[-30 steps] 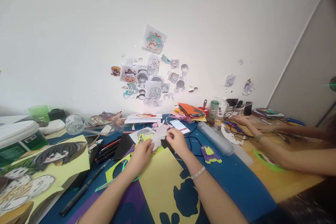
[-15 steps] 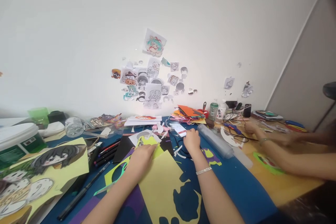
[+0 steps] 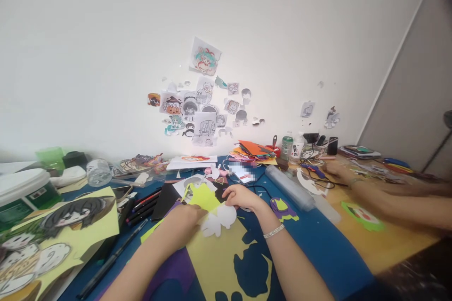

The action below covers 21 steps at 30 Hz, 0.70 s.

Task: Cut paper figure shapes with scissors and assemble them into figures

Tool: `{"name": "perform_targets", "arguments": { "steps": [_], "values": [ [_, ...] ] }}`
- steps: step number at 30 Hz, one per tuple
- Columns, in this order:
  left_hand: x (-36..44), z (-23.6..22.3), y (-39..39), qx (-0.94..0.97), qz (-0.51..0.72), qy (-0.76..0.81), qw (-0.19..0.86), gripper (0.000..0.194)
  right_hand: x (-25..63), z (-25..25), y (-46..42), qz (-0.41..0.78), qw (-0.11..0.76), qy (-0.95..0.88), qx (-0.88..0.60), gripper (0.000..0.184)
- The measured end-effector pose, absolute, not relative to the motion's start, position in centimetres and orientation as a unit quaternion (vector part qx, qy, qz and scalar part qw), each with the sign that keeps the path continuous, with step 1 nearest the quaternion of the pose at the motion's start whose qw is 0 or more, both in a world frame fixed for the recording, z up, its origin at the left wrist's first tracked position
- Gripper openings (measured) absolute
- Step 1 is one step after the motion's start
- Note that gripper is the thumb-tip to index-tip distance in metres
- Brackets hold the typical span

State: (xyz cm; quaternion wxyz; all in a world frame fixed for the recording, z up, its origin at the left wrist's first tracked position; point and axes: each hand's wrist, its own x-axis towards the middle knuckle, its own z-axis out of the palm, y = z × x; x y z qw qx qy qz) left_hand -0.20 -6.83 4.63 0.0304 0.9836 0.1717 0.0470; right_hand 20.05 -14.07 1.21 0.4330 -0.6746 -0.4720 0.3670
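A white paper cutout (image 3: pixel 219 221) with rounded lobes lies over the pale yellow sheet (image 3: pixel 212 263), which has cut-out holes. My left hand (image 3: pixel 183 225) is closed at the cutout's left edge, its fingertips partly hidden and blurred. My right hand (image 3: pixel 243 197) hovers just above the cutout's upper edge, fingers bent and slightly apart; I cannot tell whether it touches the paper. Beyond my left hand lies a bright yellow-green paper piece (image 3: pixel 204 197), on a white printed sheet (image 3: pixel 180 186). A phone (image 3: pixel 245 173) with a lit screen rests past my right hand.
Black pens (image 3: pixel 144 207) lie to the left, near large character cutouts (image 3: pixel 76 211) and a white-lidded tub (image 3: pixel 24 188). A clear plastic roll (image 3: pixel 289 188) and a purple-and-yellow cutout (image 3: pixel 282 209) lie to the right. Another person's arm (image 3: pixel 381 200) reaches over the wooden table (image 3: pixel 391 244).
My right hand has come away from the phone, moving left and toward me. The white cutout now shows between my hands. The green scissors near my left forearm are no longer visible.
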Motion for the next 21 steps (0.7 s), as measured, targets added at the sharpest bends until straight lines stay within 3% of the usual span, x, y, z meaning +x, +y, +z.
{"name": "perform_targets", "arguments": {
  "steps": [9, 21],
  "values": [
    [0.3, 4.5, -6.8, 0.978, 0.017, 0.202, -0.052, 0.02, 19.1, 0.8, -13.5, 0.331, 0.431, -0.493, -0.679, 0.019],
    [0.8, 3.7, -7.7, 0.969, -0.009, 0.244, -0.033, 0.026, 18.4, 0.7, -13.6, 0.248, 0.426, -0.514, -0.702, 0.024]
  ]
}}
